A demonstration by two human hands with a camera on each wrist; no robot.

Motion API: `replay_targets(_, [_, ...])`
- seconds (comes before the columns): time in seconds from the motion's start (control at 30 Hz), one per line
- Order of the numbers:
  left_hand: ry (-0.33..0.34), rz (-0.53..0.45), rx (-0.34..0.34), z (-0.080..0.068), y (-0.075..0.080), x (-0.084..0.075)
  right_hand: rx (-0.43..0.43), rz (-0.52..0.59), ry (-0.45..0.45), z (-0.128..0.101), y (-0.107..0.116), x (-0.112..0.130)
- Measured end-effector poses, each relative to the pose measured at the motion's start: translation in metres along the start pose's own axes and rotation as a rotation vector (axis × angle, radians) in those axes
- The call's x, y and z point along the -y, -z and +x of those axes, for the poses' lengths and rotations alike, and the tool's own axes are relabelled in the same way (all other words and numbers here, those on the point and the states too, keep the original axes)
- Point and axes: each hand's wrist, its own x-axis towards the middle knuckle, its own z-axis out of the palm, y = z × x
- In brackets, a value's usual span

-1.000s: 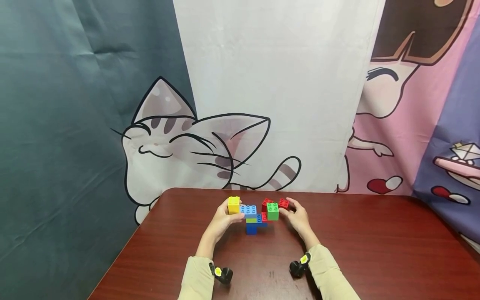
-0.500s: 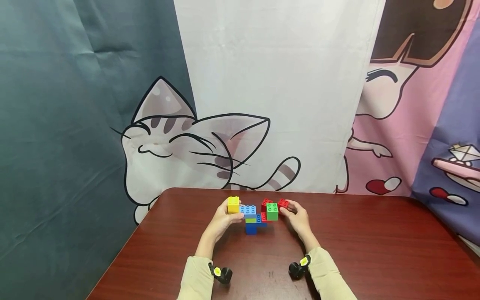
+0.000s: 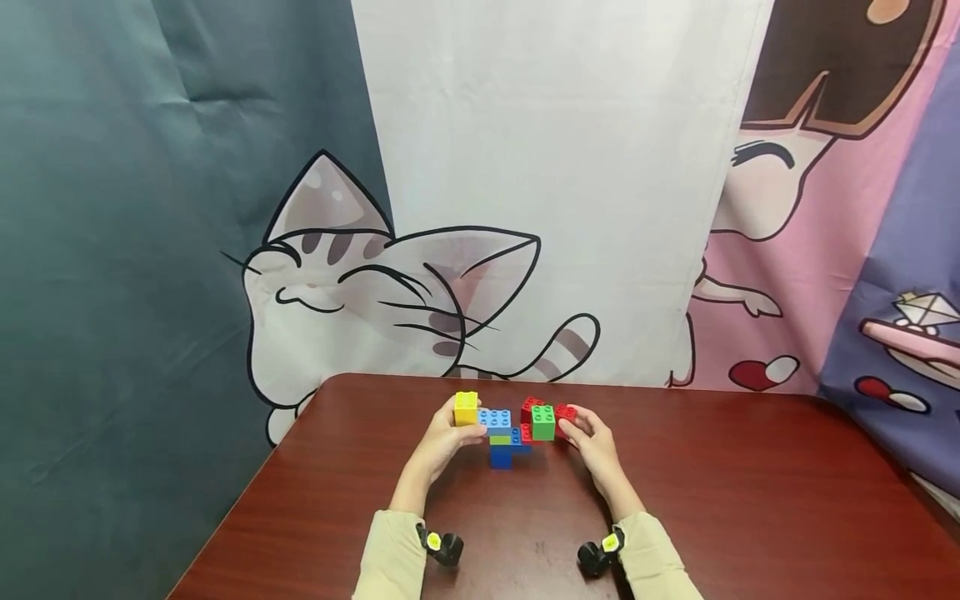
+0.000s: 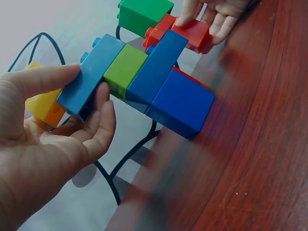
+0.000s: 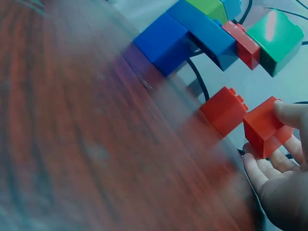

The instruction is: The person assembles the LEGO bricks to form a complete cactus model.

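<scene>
Near the bench's (image 3: 750, 500) far edge, a toy-brick assembly (image 3: 504, 433) is held at its light-blue end, beside a yellow brick (image 3: 466, 408), in the left hand's (image 3: 442, 442) grip. A loose red brick (image 3: 566, 414) is pinched in the right hand's (image 3: 596, 442) grip, just beside the green brick (image 3: 543, 422).

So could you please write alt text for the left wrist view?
The left hand holds one end of a block assembly of blue and green bricks, a yellow brick beside its fingers. Opposite, the right hand grips a red brick above the wooden table.
</scene>
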Motion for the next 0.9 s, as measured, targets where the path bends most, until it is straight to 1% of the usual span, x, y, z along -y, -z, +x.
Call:
replay_targets(0.07, [-0.002,-0.001,-0.002,0.000,0.001,-0.001,0.009,0.013,-0.002,0.000,-0.002,0.001])
replay_targets(0.2, [-0.001,-0.005,0.015,0.000,0.001,-0.002,-0.012,0.058,-0.025,0.000,-0.003,0.001])
replay_targets(0.3, [-0.003,-0.005,0.012,-0.001,0.001,-0.002,-0.010,0.101,-0.040,0.000,-0.004,0.001])
replay_targets(0.4, [-0.005,-0.005,0.011,-0.001,0.000,-0.001,-0.009,0.128,-0.025,0.000,-0.004,0.005])
replay_targets(0.47, [-0.001,-0.010,0.014,-0.001,0.000,-0.001,-0.012,0.124,-0.009,-0.002,-0.004,0.009])
replay_targets(0.6, [0.003,-0.028,0.030,-0.001,-0.004,0.000,-0.006,0.092,0.013,-0.004,0.000,0.021])
replay_targets(0.8, [-0.001,-0.037,0.048,-0.002,-0.006,-0.001,-0.026,0.156,0.046,-0.008,0.002,0.045])
replay_targets(0.9, [-0.003,-0.036,0.036,-0.001,-0.007,0.000,-0.023,0.149,0.076,-0.011,0.001,0.056])
